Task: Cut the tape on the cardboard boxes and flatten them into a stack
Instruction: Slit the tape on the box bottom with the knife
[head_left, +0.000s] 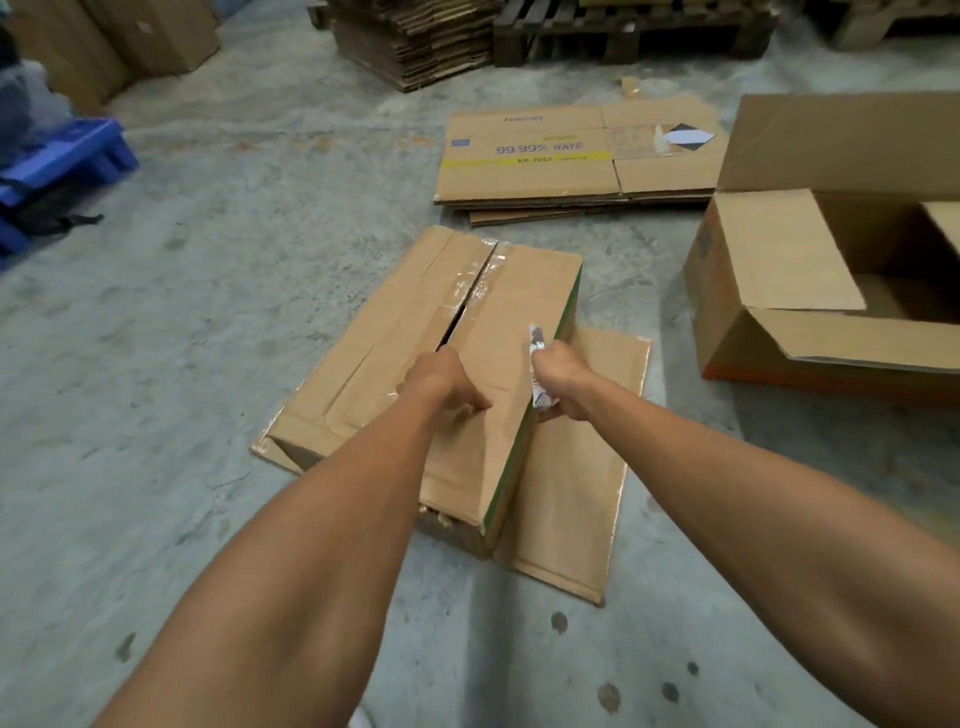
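In the middle of the frame a plain brown cardboard box with a green edge (498, 332) lay on the grey concrete floor (234, 322), one flap spread flat on the floor toward the lower right. The clear tape (480, 270) along its top seam looked already cut, because a dark gap ran between the two top flaps. The left hand (441, 382) pressed on the top of the box near the seam, its fingers curled and together, holding nothing that I could see. The right hand (563, 379) was at the green edge, its fingers closed around a small cutter with a pale, patterned handle (536, 364); the blade itself I could not make out.

In the upper right, a small stack of flattened printed cardboard boxes (571, 166) lay on the floor, so some boxes were finished. At the right edge stood a large open brown box with an orange base (810, 291), not yet flattened. In my judgement the task was partly done: this box needed collapsing and stacking, and the large one remained.
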